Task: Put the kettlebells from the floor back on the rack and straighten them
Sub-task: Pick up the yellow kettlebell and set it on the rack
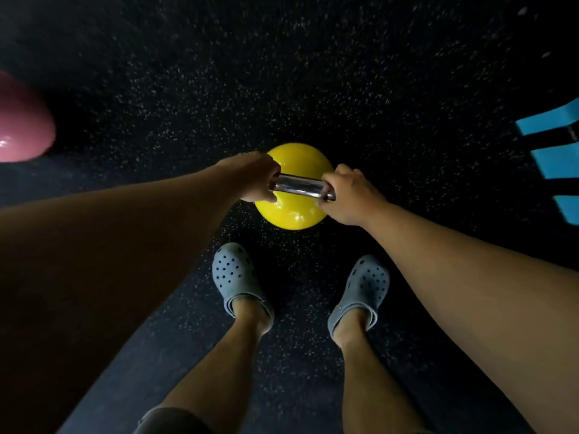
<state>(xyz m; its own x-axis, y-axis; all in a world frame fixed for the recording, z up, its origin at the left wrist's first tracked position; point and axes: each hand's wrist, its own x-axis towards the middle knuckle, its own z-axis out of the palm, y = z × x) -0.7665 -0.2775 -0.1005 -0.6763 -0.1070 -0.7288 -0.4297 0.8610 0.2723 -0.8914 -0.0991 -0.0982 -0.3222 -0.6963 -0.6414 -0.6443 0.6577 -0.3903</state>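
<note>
A yellow kettlebell (293, 211) with a shiny steel handle is in the middle of the view, just ahead of my feet over the black speckled floor. My left hand (253, 175) is shut on the left end of the handle. My right hand (347, 192) is shut on the right end. I cannot tell whether the kettlebell rests on the floor or hangs just above it. A pink kettlebell (22, 123) shows partly at the left edge. The rack is out of sight.
My two feet in grey clogs (238, 280) stand close behind the yellow kettlebell. Several bright blue strips (554, 158) lie at the right edge. Black rubber floor (282, 73) stretches ahead.
</note>
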